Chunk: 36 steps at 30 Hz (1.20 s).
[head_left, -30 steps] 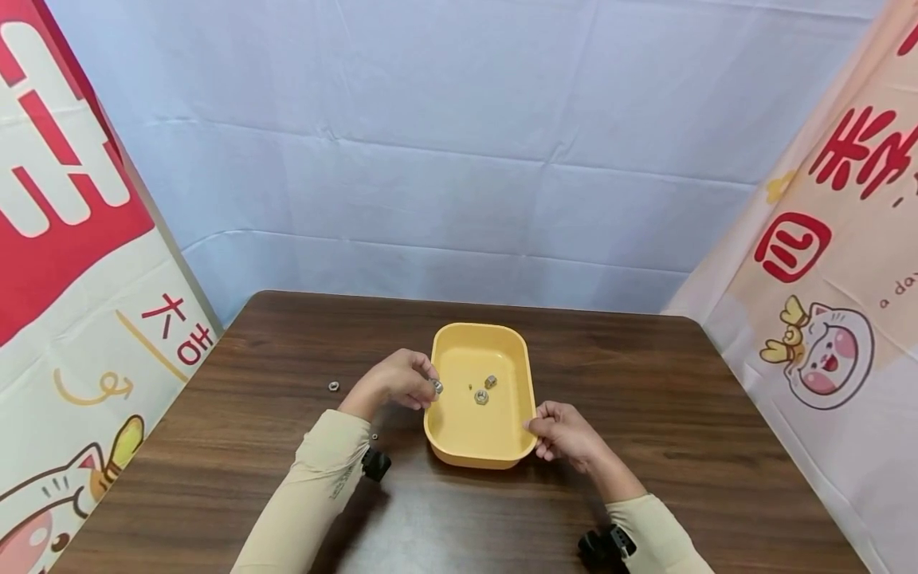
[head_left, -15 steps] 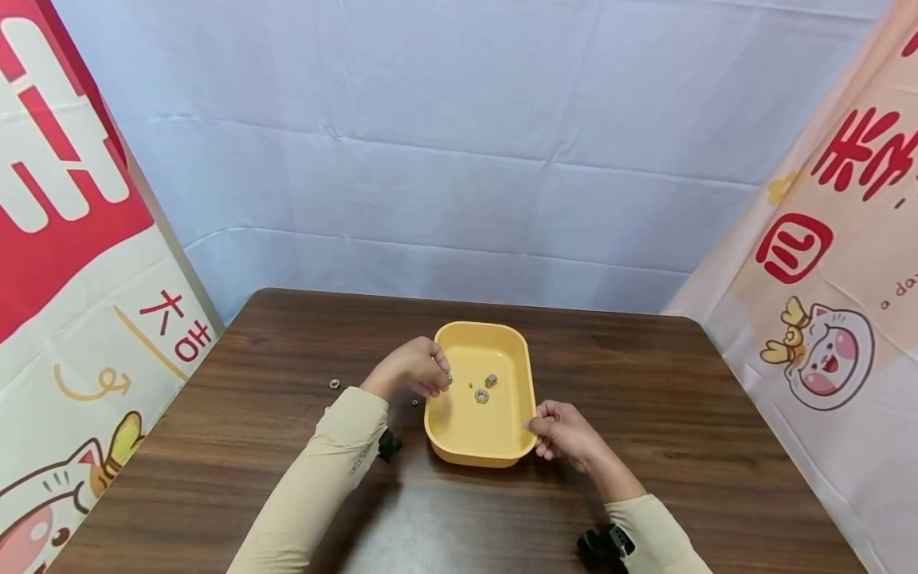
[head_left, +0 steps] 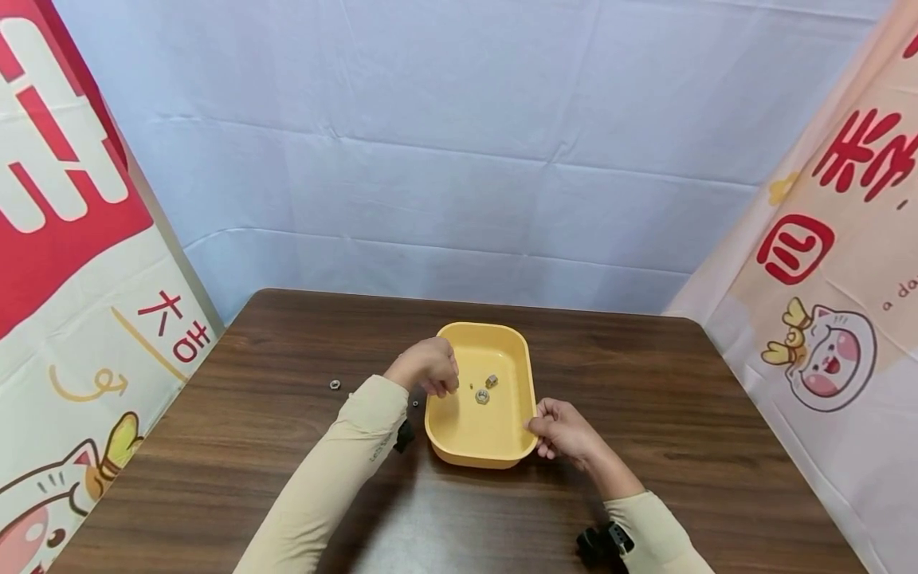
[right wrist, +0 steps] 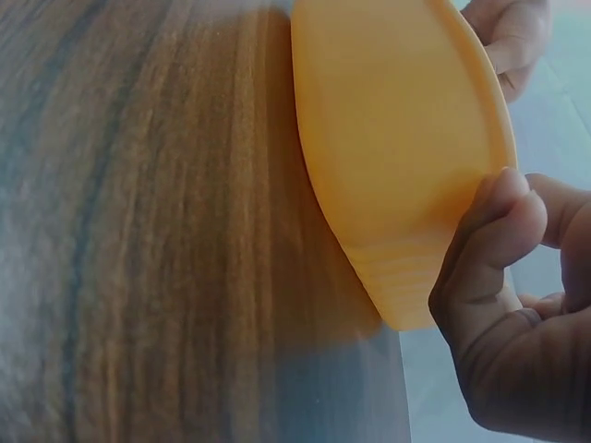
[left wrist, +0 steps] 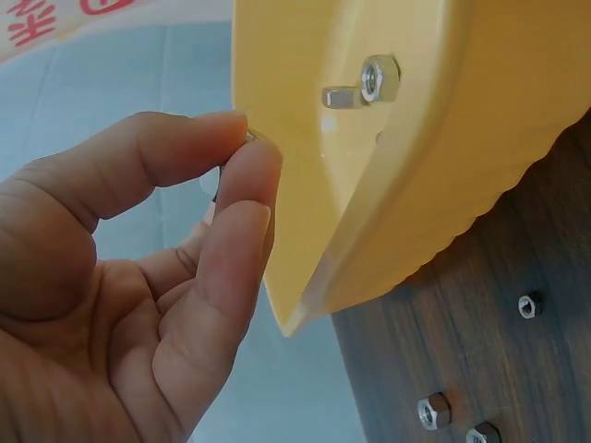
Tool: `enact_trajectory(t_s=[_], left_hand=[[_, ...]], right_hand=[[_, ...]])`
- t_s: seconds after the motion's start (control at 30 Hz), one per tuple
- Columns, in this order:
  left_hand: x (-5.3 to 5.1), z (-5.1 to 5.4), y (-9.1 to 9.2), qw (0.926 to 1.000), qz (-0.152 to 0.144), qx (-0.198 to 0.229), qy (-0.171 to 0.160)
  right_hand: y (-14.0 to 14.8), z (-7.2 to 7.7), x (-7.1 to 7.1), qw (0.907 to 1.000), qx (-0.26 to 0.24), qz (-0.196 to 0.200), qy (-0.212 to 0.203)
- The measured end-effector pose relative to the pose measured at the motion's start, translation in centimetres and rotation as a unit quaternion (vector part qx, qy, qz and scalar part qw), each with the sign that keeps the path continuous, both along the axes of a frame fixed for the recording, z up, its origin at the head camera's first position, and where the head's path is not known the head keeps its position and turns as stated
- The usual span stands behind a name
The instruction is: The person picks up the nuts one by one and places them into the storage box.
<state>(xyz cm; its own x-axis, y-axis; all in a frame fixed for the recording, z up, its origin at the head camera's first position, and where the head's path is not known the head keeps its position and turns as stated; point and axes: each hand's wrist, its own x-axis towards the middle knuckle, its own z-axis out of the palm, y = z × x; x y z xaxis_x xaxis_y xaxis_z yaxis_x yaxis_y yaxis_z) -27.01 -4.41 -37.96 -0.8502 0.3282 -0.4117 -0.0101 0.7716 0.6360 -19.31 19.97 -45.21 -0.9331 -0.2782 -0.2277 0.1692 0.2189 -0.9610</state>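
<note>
A yellow plastic tray (head_left: 476, 438) stands on the table, with a metal hex nut (head_left: 483, 396), a second nut (head_left: 492, 381) and a tiny brass-coloured piece (head_left: 471, 386) inside. Over the tray's left side, my left hand (head_left: 433, 368) pinches a small metal piece (left wrist: 250, 136) between thumb and forefinger. Its fingertips cover most of that piece; it looks like a nut. At the right rim, my right hand (head_left: 566, 430) grips the tray's edge between thumb and curled fingers, seen close up in the right wrist view.
Left of the tray lie a loose nut (head_left: 335, 384) and a smaller one (head_left: 415, 403) on the dark wooden table (head_left: 645, 375). In the left wrist view several nuts (left wrist: 432, 412) show beside the tray. A pale cloth (head_left: 459, 159) hangs behind the table.
My left hand has moved right, from the tray's left rim to over its inside, turning so the pinched piece is hidden in the head view. My right hand stays on the rim.
</note>
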Motion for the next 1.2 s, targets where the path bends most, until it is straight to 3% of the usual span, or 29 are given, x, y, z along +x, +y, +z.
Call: enact_trajectory(t_s=[0.13,0.47,0.8,1.2], left_hand=[[-0.4,-0.1,0.9,0.9993,-0.004,-0.038,0.005],[-0.8,-0.4,2.7,0.9966,-0.003,-0.081,-0.014],[-1.7,-1.1,3.7,0.9869,-0.024,-0.158,-0.021],[-2.0,-1.0,4.3,0.9729,-0.072,-0.217,-0.035]], right_hand=[[0.1,-0.1,0.1,1.0000,0.003,-0.001,0.002],[0.1,-0.1,0.2,0.9999,0.008,0.000,0.006],[0.1,0.1,0.1,1.0000,0.008,0.000,0.002],[0.1,0.2,0.3,1.0000,0.008,-0.001,0.003]])
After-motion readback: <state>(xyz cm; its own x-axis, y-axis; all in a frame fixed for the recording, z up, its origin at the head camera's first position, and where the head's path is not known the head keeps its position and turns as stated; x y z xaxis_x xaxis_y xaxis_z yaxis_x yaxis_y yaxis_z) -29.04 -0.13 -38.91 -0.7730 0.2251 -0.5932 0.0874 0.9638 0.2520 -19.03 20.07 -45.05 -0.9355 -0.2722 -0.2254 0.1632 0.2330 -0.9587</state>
